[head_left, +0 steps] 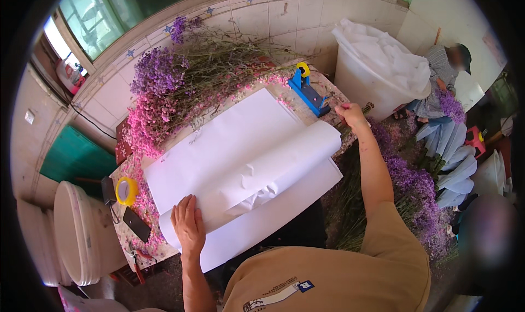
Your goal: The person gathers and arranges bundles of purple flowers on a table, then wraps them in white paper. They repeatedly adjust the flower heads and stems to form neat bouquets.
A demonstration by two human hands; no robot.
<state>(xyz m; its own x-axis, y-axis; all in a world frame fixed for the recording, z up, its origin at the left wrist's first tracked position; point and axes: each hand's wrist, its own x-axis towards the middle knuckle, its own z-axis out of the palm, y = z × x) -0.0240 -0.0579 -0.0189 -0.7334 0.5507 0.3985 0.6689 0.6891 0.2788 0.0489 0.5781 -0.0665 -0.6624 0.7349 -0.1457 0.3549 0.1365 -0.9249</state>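
Observation:
A wide sheet of white wrapping paper [284, 156] is rolled over into a loose, creased tube on a stack of flat white sheets [219, 127]. My left hand [188, 225] lies on the tube's near left end, fingers stretched out. My right hand [351, 117] is at the table's right edge, beside the blue tape dispenser [310, 93] with its yellow roll. Its fingers are pinched together; what they hold, if anything, is too small to make out. Some stem ends [368, 108] show just beyond that hand.
Pink and purple dried flowers [158, 74] are heaped along the table's back. A yellow tape roll [127, 191], a phone [136, 224] and pruning shears [139, 254] lie at left. A white tub [361, 66] stands behind right; purple flowers [410, 186] fill the right. Another person [440, 71] holds flowers.

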